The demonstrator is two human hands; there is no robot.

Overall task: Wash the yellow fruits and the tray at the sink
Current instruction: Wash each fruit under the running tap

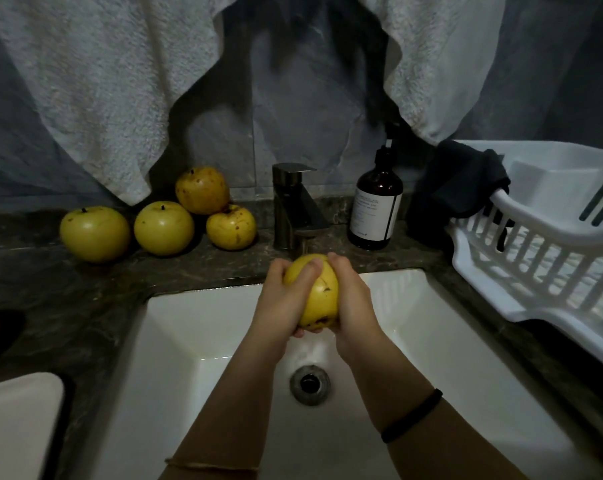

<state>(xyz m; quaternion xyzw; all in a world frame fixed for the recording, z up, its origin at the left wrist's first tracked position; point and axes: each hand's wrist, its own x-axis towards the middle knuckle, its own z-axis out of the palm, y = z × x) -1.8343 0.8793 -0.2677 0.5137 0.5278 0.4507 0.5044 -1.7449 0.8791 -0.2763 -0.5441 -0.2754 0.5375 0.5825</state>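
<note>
Five yellow fruits show in your head view, all round with short dark stems. One, the held fruit (319, 292), is clasped over the sink (196, 306), just below the spout of the faucet (295, 206). Your left grip (286, 299) curls round its left side and your right grip (352, 299) round its right, fingertips meeting on top. Its skin is smooth and waxy with a few brown marks.

The other four rest on the dark, mottled stone worktop (68, 289) to the left of the faucet. These are a smooth far-left fruit (95, 233), a smooth second fruit (164, 227), a brown-speckled front fruit (230, 227), and a speckled back fruit (202, 190) set higher against the wall.

The sink is glossy white and rectangular, with a round metal drain (309, 383). The faucet is blocky dark metal. Beside it stands a brown pump bottle (376, 206); its white label carries print too small to read. A white slatted plastic rack (535, 258) sits at the right, a dark cloth (463, 181) draped over its rim. Two nubbly pale towels (95, 81) hang above.
</note>
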